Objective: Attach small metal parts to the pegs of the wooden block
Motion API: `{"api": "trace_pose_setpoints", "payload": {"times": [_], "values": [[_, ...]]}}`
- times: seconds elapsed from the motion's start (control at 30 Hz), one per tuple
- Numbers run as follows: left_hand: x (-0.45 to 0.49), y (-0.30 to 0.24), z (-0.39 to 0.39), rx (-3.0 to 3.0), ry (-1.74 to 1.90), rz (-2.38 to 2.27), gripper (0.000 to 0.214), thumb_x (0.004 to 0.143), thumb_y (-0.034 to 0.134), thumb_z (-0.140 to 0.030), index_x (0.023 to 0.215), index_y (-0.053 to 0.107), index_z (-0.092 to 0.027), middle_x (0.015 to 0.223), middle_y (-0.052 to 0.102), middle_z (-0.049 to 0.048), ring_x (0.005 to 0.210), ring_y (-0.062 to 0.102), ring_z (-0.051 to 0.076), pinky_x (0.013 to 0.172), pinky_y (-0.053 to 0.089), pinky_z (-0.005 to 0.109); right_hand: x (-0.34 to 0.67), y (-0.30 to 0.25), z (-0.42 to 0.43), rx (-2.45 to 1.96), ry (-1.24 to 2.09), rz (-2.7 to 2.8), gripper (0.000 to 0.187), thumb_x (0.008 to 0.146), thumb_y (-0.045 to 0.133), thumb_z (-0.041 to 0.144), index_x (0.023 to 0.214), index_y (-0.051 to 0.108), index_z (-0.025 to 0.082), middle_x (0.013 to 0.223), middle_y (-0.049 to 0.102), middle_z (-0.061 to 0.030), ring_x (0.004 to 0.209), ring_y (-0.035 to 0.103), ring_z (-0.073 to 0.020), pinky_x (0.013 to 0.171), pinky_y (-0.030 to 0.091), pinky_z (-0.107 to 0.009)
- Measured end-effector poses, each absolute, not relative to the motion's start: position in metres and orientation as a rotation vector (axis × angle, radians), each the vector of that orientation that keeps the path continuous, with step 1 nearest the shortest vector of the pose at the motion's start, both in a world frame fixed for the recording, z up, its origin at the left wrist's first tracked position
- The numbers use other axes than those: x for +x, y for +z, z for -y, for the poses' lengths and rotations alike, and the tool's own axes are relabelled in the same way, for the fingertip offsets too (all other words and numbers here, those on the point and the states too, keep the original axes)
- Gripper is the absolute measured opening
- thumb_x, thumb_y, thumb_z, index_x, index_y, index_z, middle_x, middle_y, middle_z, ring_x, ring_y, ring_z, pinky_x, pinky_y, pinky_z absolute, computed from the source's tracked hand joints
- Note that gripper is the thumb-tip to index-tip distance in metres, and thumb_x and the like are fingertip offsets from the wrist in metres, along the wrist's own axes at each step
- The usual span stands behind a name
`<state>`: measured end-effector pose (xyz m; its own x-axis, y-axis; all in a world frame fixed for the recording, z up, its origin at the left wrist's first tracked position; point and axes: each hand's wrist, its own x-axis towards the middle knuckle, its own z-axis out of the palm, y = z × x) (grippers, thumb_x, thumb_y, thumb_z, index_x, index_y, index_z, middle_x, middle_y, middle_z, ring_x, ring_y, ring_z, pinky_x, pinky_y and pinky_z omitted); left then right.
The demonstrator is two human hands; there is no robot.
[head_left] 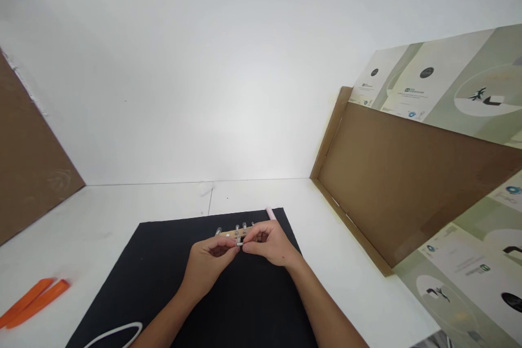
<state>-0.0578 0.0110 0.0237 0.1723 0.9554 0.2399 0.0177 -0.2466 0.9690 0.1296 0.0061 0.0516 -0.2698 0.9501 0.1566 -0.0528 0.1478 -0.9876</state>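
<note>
Over the black mat (122,266), the left hand (210,261) and right hand (271,242) are closing together, pinching a small black-and-silver piece (240,240) against a tan strip (228,234) bearing metal pegs.

The small print on the wall-mounted posters (424,87) is too blurred to read.

Bright, even light is spread over the white wall (196,76), with a pale glare seen at its centre. Only faint shadows are cast around the right hand (271,244). The cardboard panel (408,185) is skewed by wide-angle distortion near the frame edge.
</note>
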Motion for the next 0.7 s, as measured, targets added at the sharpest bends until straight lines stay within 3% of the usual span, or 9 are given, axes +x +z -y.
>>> {"api": "trace_pose_setpoints", "payload": {"times": [0.27, 0.5, 0.7], "values": [[-0.058, 0.019, -0.012, 1.517, 1.249, -0.984, 0.013, 0.070, 0.075, -0.033, 0.072, 0.074, -0.020, 0.083, 0.078, 0.0030, 0.079, 0.074, 0.023, 0.075, 0.061, 0.033, 0.130, 0.048, -0.015, -1.023, 1.072, 1.300, 0.023, 0.065, 0.083, 0.037, 0.072, 0.073, 0.018, 0.067, 0.071, -0.0019, 0.060, 0.064, -0.0143, 0.068, 0.052, -0.031], [-0.059, 0.018, -0.013, 1.548, 1.271, -0.984, 0.011, 0.070, 0.075, -0.030, 0.071, 0.073, -0.019, 0.080, 0.077, 0.0030, 0.076, 0.073, 0.022, 0.073, 0.061, 0.032, 0.134, 0.057, -0.006, -0.915, 1.271, 1.397, 0.025, 0.059, 0.085, 0.036, 0.068, 0.072, 0.017, 0.060, 0.067, 0.0001, 0.053, 0.058, -0.0115, 0.053, 0.044, -0.025], [-0.057, 0.020, -0.011, 1.561, 1.290, -0.957, 0.009, 0.071, 0.073, -0.029, 0.070, 0.073, -0.020, 0.081, 0.077, 0.0033, 0.079, 0.073, 0.022, 0.076, 0.061, 0.033, 0.123, 0.053, -0.007, -0.953, 1.194, 1.360, 0.022, 0.063, 0.083, 0.036, 0.071, 0.074, 0.018, 0.065, 0.070, -0.0014, 0.057, 0.061, -0.0129, 0.057, 0.046, -0.027]]}}
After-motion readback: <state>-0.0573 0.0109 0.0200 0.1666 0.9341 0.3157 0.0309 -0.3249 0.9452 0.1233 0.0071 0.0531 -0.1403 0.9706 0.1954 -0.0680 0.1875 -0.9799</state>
